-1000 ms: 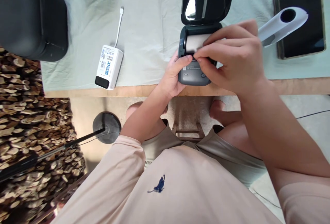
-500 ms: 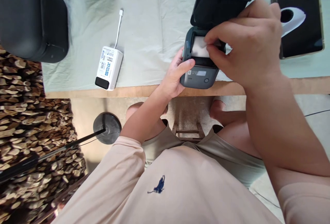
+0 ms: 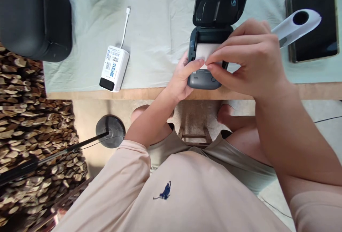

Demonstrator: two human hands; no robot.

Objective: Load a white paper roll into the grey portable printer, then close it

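A dark grey label printer (image 3: 204, 83) stands at the table's front edge, its black lid (image 3: 220, 5) swung up and back. White paper (image 3: 205, 51) lies in its open bay and reaches over the front lip. My left hand (image 3: 184, 73) is closed round the printer's left side, thumb resting by the paper's edge. Over the printer's right side, my right hand (image 3: 248, 57) pinches the front end of the paper between thumb and forefinger. That hand hides the right part of the bay.
A white power bank (image 3: 114, 68) with a short cable lies left. Right of the printer are a black tablet (image 3: 326, 43) and a white strip with a dark round opening (image 3: 312, 15). A black case (image 3: 57, 21) stands far left; a stand's round base (image 3: 110, 132) is on the floor.
My right hand has drawn the paper forward over the printer's front lip, moving left and toward me. The open lid now leans more to the left.
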